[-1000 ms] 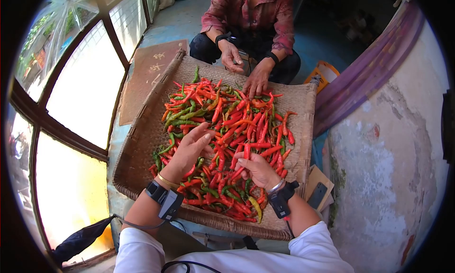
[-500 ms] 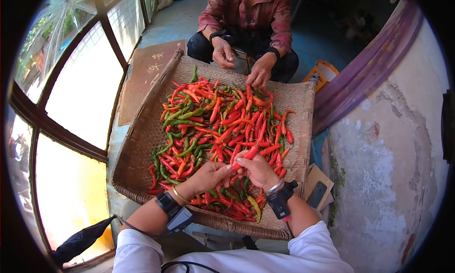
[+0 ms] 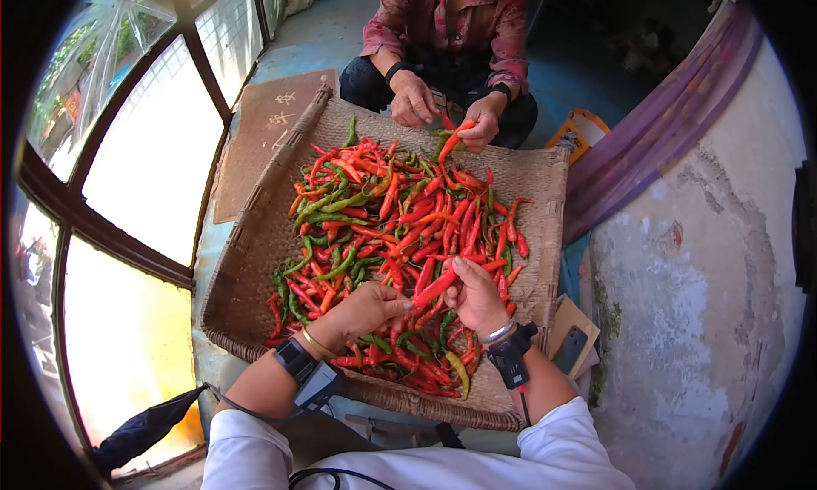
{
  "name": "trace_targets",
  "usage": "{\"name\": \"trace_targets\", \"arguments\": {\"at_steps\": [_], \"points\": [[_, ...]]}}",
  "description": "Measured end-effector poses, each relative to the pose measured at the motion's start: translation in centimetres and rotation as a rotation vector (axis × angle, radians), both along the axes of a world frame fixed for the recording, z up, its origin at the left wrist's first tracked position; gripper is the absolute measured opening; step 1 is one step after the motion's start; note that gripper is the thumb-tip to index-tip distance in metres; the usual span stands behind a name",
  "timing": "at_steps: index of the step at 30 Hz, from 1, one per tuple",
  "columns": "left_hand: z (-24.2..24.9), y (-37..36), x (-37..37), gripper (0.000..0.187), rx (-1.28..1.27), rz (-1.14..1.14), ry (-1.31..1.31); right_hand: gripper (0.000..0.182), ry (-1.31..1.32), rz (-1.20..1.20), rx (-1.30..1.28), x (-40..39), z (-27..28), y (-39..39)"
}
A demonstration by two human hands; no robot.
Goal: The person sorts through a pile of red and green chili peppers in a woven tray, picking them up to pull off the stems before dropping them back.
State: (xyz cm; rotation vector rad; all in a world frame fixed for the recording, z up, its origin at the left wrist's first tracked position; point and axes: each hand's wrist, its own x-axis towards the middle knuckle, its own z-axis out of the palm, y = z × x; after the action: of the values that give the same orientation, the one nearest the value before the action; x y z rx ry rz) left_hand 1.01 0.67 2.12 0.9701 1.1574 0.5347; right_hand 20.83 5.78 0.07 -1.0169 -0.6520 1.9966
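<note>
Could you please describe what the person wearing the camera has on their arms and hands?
Both hands are ungloved, below short white sleeves. Above the left hand are a gold-toned bangle and a dark strap with a grey, box-shaped device. Above the right hand are a silvery bangle and a black strapped device.
</note>
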Motion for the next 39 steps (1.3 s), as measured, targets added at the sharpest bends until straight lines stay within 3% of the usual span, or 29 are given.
{"name": "trace_targets", "arguments": {"at_steps": [2, 6, 8, 11, 13, 15, 16, 18, 19, 21, 22, 25, 26, 33, 39], "points": [[0.3, 0.3, -0.7, 0.022, 0.029, -0.012, 0.025, 0.018, 0.067, -0.15, -0.028, 0.6, -1.4, 0.7], [1.1, 1.7, -2.3, 0.017, 0.072, 0.084, -0.075, 0.018, -0.041, -0.166, 0.009, 1.6, -2.0, 1.3], [1.8, 2.1, -2.3, 0.03, 0.304, 0.565, -0.625, 0.018, -0.155, -0.125, 0.095, 1.3, -2.1, 1.3], [2.3, 2.5, -2.4, 0.04, 0.325, 0.738, -0.563, 0.02, -0.385, 0.017, 0.232, 0.7, -1.9, 1.2], [0.6, 2.1, -2.5, 0.04, 0.294, 0.71, -0.454, 0.021, -0.504, 0.116, 0.278, 0.9, -2.9, 1.4], [-1.1, 1.8, -2.4, 0.037, 0.09, 0.373, -0.253, 0.025, -0.799, 0.165, 0.721, 1.0, -4.5, 1.9], [-1.5, 1.4, -2.2, 0.037, 0.088, 0.373, -0.252, 0.025, -0.798, 0.166, 0.719, 1.0, -3.7, 1.7], [-1.9, 0.6, -1.4, 0.038, 0.203, -0.036, -0.037, 0.027, -1.217, 0.167, 0.887, 1.3, -1.4, 1.5], [-2.0, 0.4, -1.3, 0.038, 0.202, -0.038, -0.037, 0.027, -1.218, 0.167, 0.885, 1.4, -1.4, 1.7], [-2.1, 0.1, -1.0, 0.038, 0.708, -0.403, 0.49, 0.025, -1.382, 0.13, 0.952, 2.2, -1.4, 2.1], [-1.5, -0.1, -0.7, 0.043, 0.594, -0.501, 0.633, 0.027, -1.502, 0.129, 1.05, 2.5, -1.4, 2.2], [-2.2, -0.7, -0.4, 0.046, 0.633, -0.63, 0.806, 0.033, -1.667, 0.25, 1.056, 3.3, -1.5, 2.2], [-2.4, -0.5, -0.4, 0.046, 0.628, -0.638, 0.801, 0.042, -1.672, 0.293, 1.069, 3.4, -1.7, 2.2], [-3.3, -0.4, -0.2, 0.051, 0.672, -0.639, 0.816, 0.049, -1.583, 0.379, 1.027, 3.6, -2.2, 2.6], [-3.5, -0.4, -0.1, 0.048, 0.717, -0.589, 0.771, 0.028, -1.641, 0.304, 1.147, 3.0, -2.7, 2.3]]}}
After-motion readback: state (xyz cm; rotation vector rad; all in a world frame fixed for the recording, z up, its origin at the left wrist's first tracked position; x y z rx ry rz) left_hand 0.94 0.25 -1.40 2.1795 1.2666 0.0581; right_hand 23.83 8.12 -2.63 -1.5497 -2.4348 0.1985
